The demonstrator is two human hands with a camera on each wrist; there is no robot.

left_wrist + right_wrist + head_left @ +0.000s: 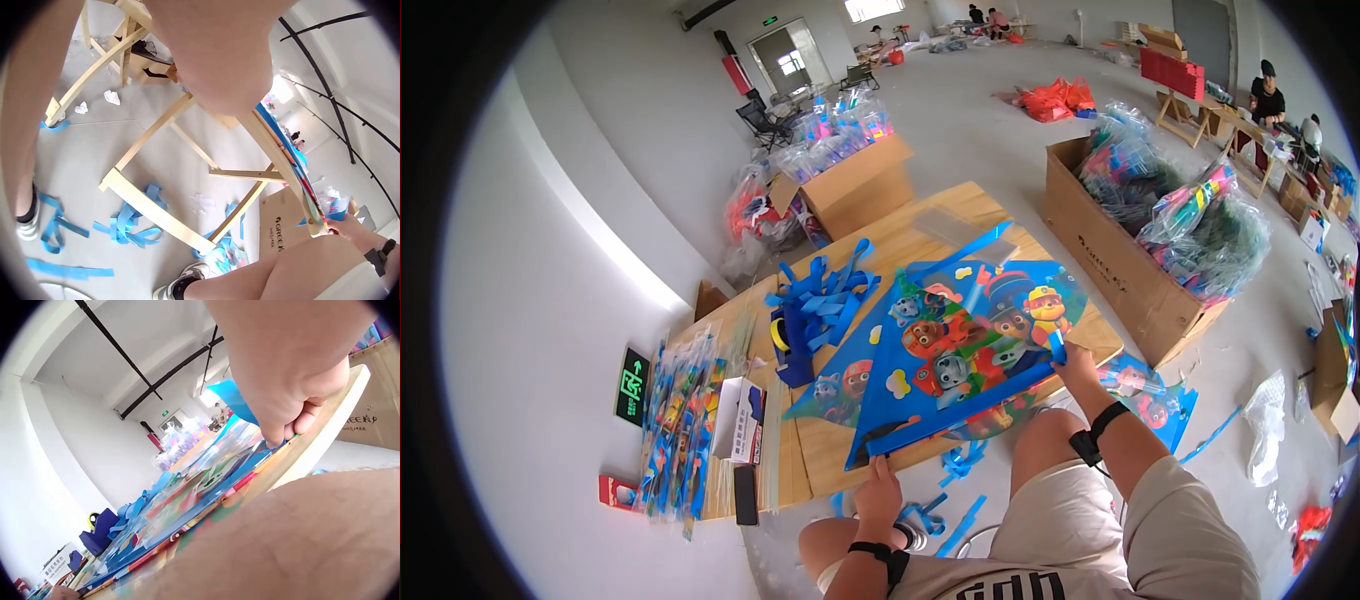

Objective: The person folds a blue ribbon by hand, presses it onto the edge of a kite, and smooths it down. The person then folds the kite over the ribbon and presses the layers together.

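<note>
A blue triangular kite sheet [900, 370] printed with cartoon dogs lies over other printed sheets on the wooden table [800, 440]. Along its near edge runs a flat blue strip [962, 410]. My right hand [1078, 368] pinches the strip's right end together with the sheet's edge; a short blue end sticks up past the fingers. In the right wrist view, curled fingertips [292, 430] press at that edge. At the near left corner my left hand [878, 495] grips the sheet and the strip's other end. The left wrist view hides these fingers behind the forearm.
A dark blue tape dispenser [792, 350] and a heap of blue strips [830, 295] lie at the back left. Wrapped bundles [675, 420], a white box [738, 418] and a phone [745, 495] sit left. A large carton [1120, 255] stands right. Blue scraps [131, 219] litter the floor.
</note>
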